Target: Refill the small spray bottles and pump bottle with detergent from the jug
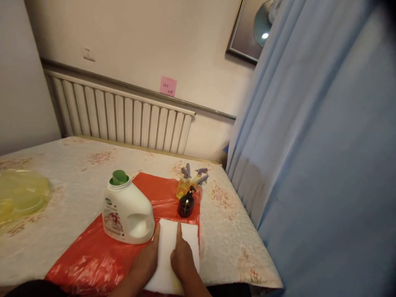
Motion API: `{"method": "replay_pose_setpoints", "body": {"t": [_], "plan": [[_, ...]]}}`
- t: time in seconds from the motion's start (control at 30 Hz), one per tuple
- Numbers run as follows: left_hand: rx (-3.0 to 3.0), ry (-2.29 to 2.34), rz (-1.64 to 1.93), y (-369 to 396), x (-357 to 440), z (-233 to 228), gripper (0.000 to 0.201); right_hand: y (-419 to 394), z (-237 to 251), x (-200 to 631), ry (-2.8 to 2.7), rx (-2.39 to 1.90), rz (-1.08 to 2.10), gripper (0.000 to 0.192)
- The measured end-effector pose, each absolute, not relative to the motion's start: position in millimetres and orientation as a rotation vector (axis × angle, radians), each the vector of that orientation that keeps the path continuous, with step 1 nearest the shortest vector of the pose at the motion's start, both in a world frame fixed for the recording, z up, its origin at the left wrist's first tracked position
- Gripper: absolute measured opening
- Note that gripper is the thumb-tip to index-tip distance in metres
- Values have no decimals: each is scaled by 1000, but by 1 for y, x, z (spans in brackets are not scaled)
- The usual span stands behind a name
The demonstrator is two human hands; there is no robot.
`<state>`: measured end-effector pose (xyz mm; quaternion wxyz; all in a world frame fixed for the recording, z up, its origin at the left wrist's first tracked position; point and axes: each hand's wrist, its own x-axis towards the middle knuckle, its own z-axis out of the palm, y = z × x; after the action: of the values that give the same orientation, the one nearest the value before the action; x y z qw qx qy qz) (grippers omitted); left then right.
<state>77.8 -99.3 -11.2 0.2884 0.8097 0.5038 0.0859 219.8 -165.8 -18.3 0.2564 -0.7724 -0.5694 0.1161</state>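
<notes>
Left grip (147, 259) and right grip (182, 256), fingers spread flat, press a white sheet (173, 243) at the bed's (222, 231) near edge; jug (126, 212) label unreadable.

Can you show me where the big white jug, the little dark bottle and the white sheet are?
big white jug (123, 214): head view, on the front of its body.
little dark bottle (186, 206): head view, on its round belly.
white sheet (189, 235): head view, on the bare far right part.
</notes>
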Motion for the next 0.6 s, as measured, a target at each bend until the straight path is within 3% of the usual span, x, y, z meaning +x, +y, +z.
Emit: {"method": "replay_pose_setpoints", "body": {"t": [0.6], "plan": [[1943,1265,391,-96,73,-17,72,-165,-27,220,-1451,-2091,370,94]]}}
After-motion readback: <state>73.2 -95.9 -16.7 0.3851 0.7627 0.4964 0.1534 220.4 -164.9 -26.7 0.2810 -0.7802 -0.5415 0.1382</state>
